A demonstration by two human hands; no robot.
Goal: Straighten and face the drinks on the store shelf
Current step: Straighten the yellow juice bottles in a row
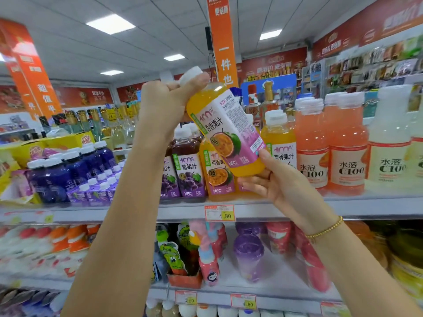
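A passion fruit juice bottle (pixel 225 131) with orange liquid, a purple-white label and a white cap is held tilted in the air above the top shelf (pixel 286 208). My left hand (pixel 164 104) grips its neck just under the cap. My right hand (pixel 272 179) cups its base from below, fingers curled round it. Behind it on the shelf stand two more passion fruit bottles (pixel 280 143), one partly hidden by the held bottle, and grape juice bottles (pixel 188 165), labels facing out.
Pink and pale C100 bottles (pixel 345 145) line the shelf to the right. Dark blue bottles and purple cartons (pixel 68 172) stand to the left beside yellow boxes. Lower shelves hold pouches, cups and red bottles. A price tag (pixel 219 212) hangs on the shelf edge.
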